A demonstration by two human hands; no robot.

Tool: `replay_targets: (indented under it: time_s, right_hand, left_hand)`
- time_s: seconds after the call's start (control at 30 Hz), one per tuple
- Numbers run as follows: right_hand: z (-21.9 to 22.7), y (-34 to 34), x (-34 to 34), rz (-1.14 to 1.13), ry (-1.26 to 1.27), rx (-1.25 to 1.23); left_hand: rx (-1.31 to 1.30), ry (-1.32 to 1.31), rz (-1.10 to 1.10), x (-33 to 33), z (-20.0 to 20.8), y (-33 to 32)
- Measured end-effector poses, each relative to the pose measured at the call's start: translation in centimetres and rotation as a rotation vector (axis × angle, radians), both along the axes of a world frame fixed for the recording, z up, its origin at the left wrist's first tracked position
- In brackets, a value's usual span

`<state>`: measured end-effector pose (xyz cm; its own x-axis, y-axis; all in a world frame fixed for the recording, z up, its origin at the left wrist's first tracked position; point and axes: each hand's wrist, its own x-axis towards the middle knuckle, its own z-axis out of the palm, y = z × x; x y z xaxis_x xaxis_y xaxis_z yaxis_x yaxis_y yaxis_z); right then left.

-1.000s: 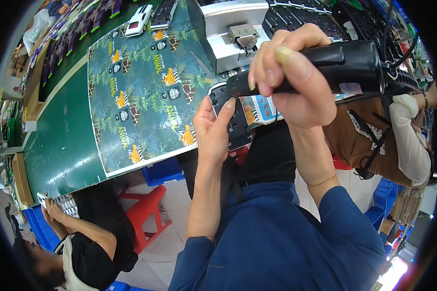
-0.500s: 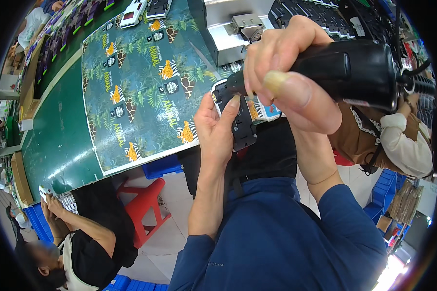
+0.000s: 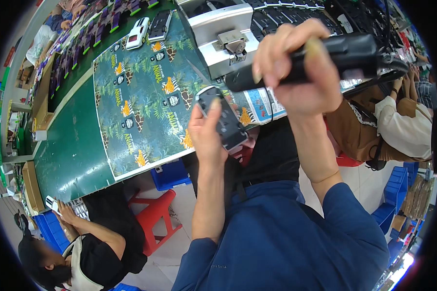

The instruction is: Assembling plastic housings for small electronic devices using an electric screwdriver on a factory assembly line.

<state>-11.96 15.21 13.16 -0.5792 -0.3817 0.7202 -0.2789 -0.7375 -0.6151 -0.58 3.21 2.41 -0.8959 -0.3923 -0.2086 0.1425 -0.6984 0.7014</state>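
My left hand (image 3: 206, 140) grips a toy car (image 3: 229, 127) with its black underside turned up, thumb on top. A strip of pale body shows along the car's edge. The car is held tilted, near the front edge of the table. My right hand (image 3: 306, 82) is wrapped round a black electric screwdriver (image 3: 349, 53), held up to the right of the car. The screwdriver's dark nose points left, apart from the car. Its bit cannot be made out. Both the right hand and the tool are slightly blurred.
A metal fixture (image 3: 223, 31) stands at the back, with rows of black car bases (image 3: 281, 17) beside it. A white toy car (image 3: 138, 33) and a dark one (image 3: 160, 25) lie on the animal-print sheet (image 3: 145, 97). A co-worker (image 3: 97, 247) sits left, near a red stool (image 3: 158, 218).
The screwdriver has lifted off the car's underside and moved up and away. My left hand has drawn the car leftward and tilted it. The whole view has shifted a little.
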Motion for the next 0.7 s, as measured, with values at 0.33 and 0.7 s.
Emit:
replay_targets:
  time_s: [0.33, 0.7]
  right_hand:
    - [1.8, -2.2, -3.5, -0.421, -0.104, -0.024]
    - [2.3, -2.0, -2.7, -0.244, -0.257, 0.193]
  left_hand:
    - [0.028, 0.077, -0.157, 0.7, -0.6, -1.9]
    - [0.128, 0.046, -0.064, -0.2, -1.6, -2.3]
